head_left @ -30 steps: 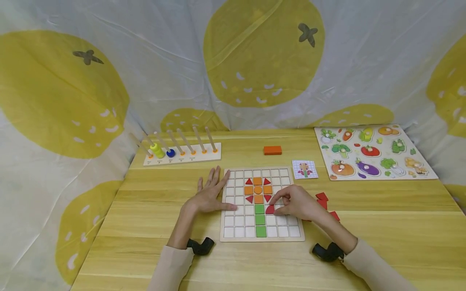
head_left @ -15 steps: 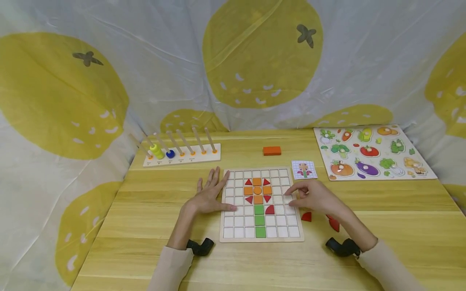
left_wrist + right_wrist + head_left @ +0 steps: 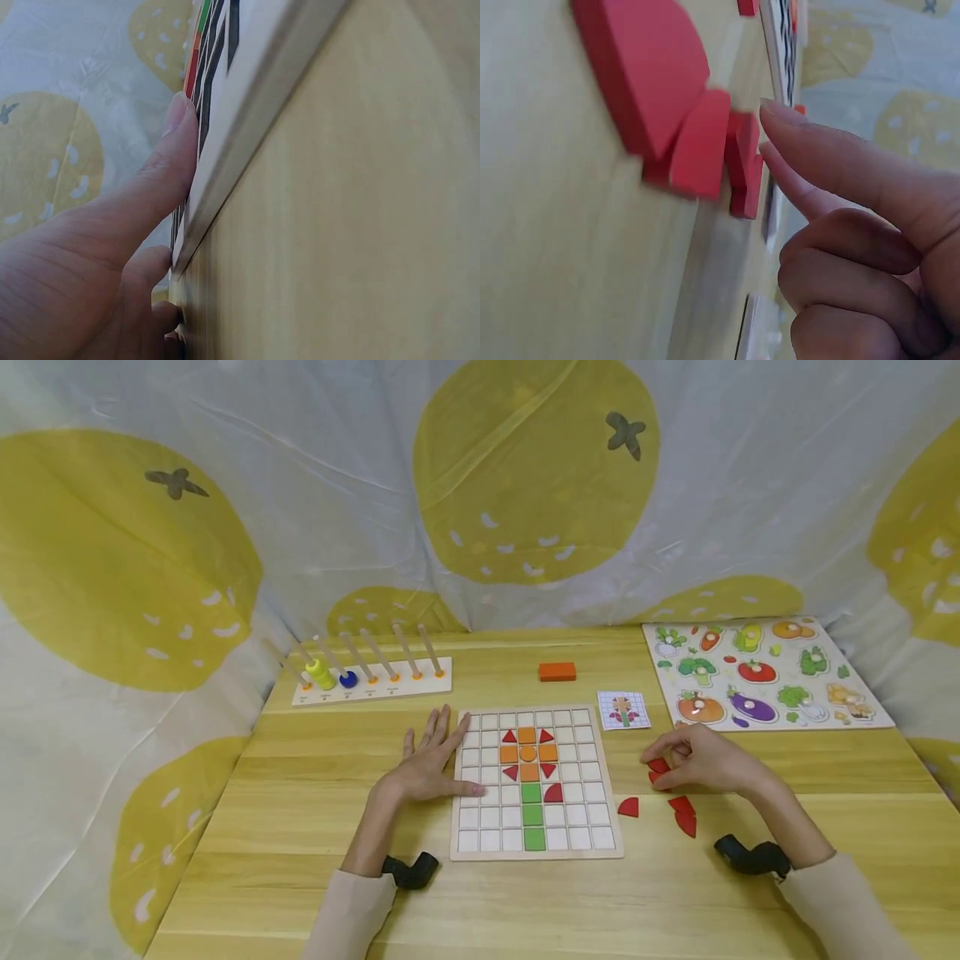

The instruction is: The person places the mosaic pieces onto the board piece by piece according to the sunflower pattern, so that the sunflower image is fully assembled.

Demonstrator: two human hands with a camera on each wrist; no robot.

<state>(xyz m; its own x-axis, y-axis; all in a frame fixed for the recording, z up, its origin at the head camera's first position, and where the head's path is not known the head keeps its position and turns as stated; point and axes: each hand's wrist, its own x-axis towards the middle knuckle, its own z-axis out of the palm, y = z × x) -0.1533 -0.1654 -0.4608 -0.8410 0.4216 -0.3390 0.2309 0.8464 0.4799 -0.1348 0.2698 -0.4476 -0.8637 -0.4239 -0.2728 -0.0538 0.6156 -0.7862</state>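
My left hand (image 3: 423, 770) rests spread at the left of a wooden grid board (image 3: 481, 841), thumb on its squares and index finger along the edge. Orange squares, an orange disc (image 3: 528, 753), red triangles (image 3: 510, 772) and a column of green squares (image 3: 533, 815) form a pattern there. One red quarter-circle tile (image 3: 553, 793) sits right of the top green square. My right hand (image 3: 708, 760) is over red tiles (image 3: 659, 766) right of the board, thumb and index finger apart around them, other fingers curled. In the right wrist view, red tiles (image 3: 701, 142) lie just beyond the fingertips.
A loose red tile (image 3: 629, 807) and a red pair (image 3: 685, 823) lie right of the board. Behind are a pattern card (image 3: 624, 711), an orange block (image 3: 557, 672), a pegged counting stand (image 3: 352, 692) and a vegetable puzzle (image 3: 780, 693). A fruit-print curtain (image 3: 360, 510) closes off the back.
My right hand has let go of the red quarter-circle on the board and moved right to the loose red tiles. The left hand stays in place.
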